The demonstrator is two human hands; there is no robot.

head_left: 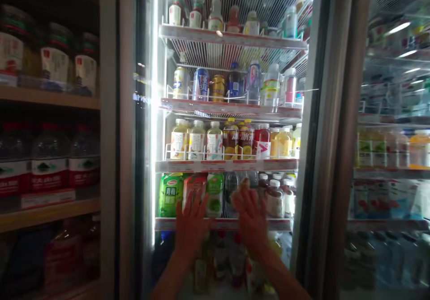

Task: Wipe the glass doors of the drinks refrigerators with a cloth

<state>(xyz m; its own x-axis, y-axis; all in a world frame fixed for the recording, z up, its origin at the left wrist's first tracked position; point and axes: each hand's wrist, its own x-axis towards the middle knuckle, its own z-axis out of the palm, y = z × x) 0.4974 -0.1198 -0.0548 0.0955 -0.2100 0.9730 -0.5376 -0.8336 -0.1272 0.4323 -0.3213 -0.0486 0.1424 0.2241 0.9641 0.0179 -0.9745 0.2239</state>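
My left hand (191,223) is raised with its fingers spread, palm toward the glass door (145,165) of a lit drinks cooler. Behind its fingertips show a green drink carton (170,194) and a red carton (195,184). My right hand (253,219) is also up, fingers stretched out and blurred, in front of clear bottles (231,192) on the same low shelf. A pale brownish patch by its fingertips is too smeared to make out. I cannot tell whether either palm touches the glass.
Several shelves of bottles and cans, among them a blue can (200,84), rise above my hands. A metal door frame (339,138) stands on the right, with another cooler beyond it. To the left is a dim wooden shelf (50,215) with red-labelled bottles (49,174).
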